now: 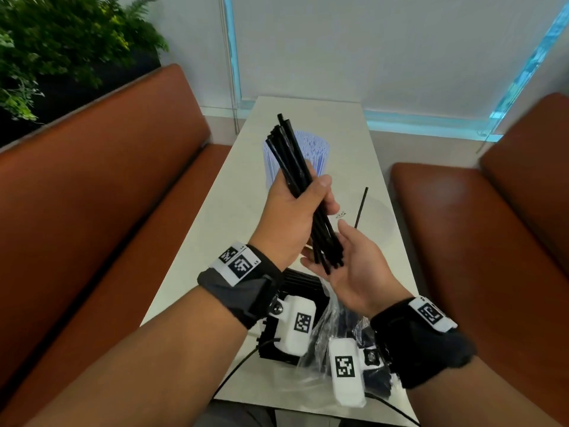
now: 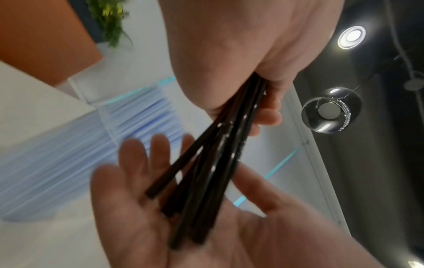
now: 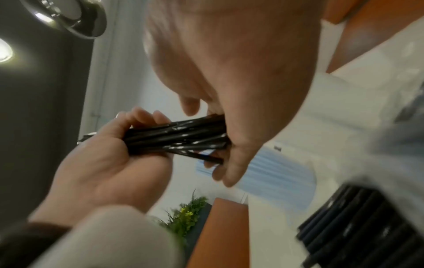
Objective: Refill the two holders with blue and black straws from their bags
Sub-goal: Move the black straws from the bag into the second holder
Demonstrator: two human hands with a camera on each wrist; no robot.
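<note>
My left hand [image 1: 303,195] grips a bundle of black straws [image 1: 300,180] at mid-length, held slanting above the table. Their lower ends rest on the upturned palm of my right hand [image 1: 354,263], whose fingers are relaxed and straight. The left wrist view shows the black straws [image 2: 215,166] fanning onto the right palm [image 2: 160,208]. Behind the bundle stands a holder full of blue straws [image 1: 320,155]. To its right a single black straw [image 1: 361,209] leans in a faint clear holder [image 1: 381,223]. A clear bag of black straws [image 1: 341,318] lies under my wrists.
The narrow white table [image 1: 215,229] runs away from me between two orange bench seats [image 1: 92,195]. A black pack [image 1: 297,280] lies by my left wrist. A green plant [image 1: 61,47] stands at the back left.
</note>
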